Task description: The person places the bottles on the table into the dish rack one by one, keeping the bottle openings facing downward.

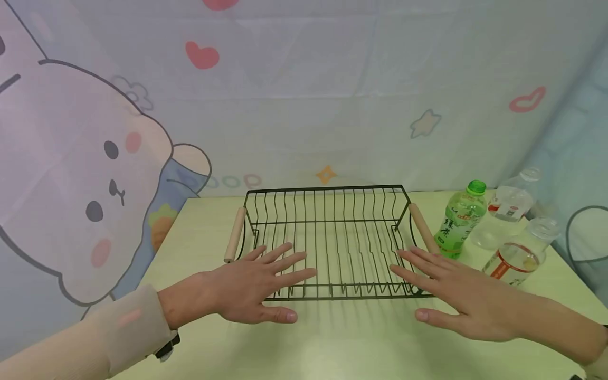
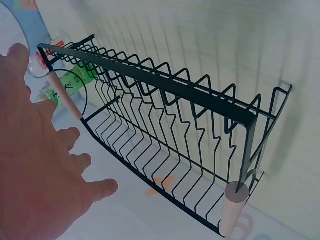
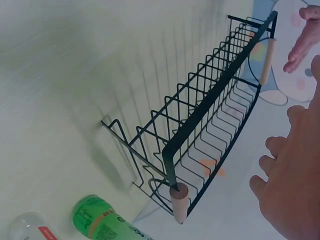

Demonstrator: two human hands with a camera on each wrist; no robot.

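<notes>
A black wire dish rack (image 1: 325,221) with pale wooden handles stands on the light green table. My left hand (image 1: 254,285) hovers palm down over its near left corner, fingers spread and straight. Over the near right corner, my right hand (image 1: 470,295) is held the same way, partly covering the rack and one bottle. Neither hand holds anything. In the left wrist view the dish rack (image 2: 165,100) appears apart from the left hand (image 2: 50,155). The right wrist view likewise shows a gap between the dish rack (image 3: 200,110) and the right hand (image 3: 295,165).
Right of the rack stand a green-capped green bottle (image 1: 461,219) and two clear bottles: one behind (image 1: 510,203), one nearer with a red-and-white label (image 1: 518,258). A patterned cloth (image 1: 304,95) hangs behind the table (image 1: 332,343), and more cloth hangs at both sides.
</notes>
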